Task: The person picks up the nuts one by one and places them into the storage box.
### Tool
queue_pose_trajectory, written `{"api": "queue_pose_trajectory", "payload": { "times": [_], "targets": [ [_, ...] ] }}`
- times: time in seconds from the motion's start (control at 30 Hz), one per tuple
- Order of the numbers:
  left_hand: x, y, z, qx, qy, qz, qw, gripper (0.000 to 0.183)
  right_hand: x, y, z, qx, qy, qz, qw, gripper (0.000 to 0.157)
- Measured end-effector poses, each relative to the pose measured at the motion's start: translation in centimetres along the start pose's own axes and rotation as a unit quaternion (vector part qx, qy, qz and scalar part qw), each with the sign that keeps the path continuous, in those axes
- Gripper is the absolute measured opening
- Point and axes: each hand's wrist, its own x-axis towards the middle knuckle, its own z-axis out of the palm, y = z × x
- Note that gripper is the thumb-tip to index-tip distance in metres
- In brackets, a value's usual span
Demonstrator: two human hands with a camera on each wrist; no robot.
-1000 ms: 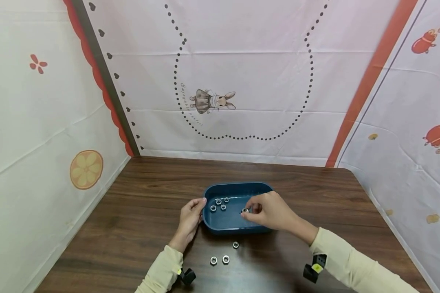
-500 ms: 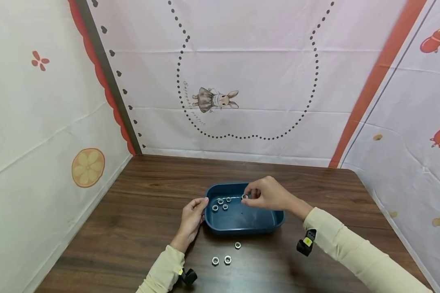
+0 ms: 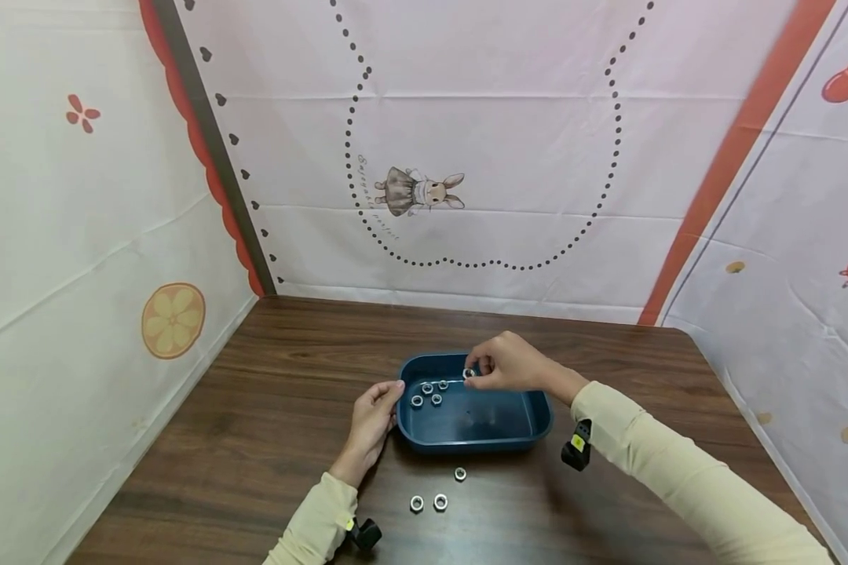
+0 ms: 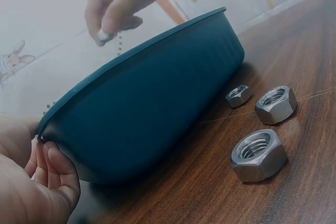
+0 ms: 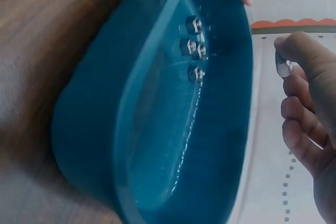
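A blue plastic tray [image 3: 475,446] stands on the table. My left hand [image 3: 371,420] grips its left end, thumb over the rim and curled fingers against the outside wall. Above the tray's back part, my right hand [image 3: 512,365] pinches a hex nut [image 3: 469,373] between thumb and fingers; in the right wrist view this nut [image 5: 284,68] is held clear of the tray. Several hex nuts [image 3: 427,388] lie grouped on the tray floor toward the left. In front of the tray, three more sit on the wood: a smaller nut [image 4: 239,96] and two larger nuts [image 4: 259,156].
The dark wood table [image 3: 290,377] is bounded by a white printed cloth [image 3: 509,157] at the back and on both sides. A small black camera is strapped to each wrist, the left camera [image 3: 366,534] low over the table.
My right hand has lifted the nut from low over the tray's middle toward its back edge, moving slightly left. The left hand keeps its hold on the tray; the view has shifted slightly.
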Motion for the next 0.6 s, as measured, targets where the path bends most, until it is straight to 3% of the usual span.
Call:
{"api": "queue_pose_trajectory", "payload": {
  "times": [0.6],
  "targets": [
    [0.1,-0.1,0.0,0.010,0.004,-0.001,0.9999,0.035,3.7,3.1,1.4,0.001,-0.154,-0.005,0.988,0.026]
  ]
}}
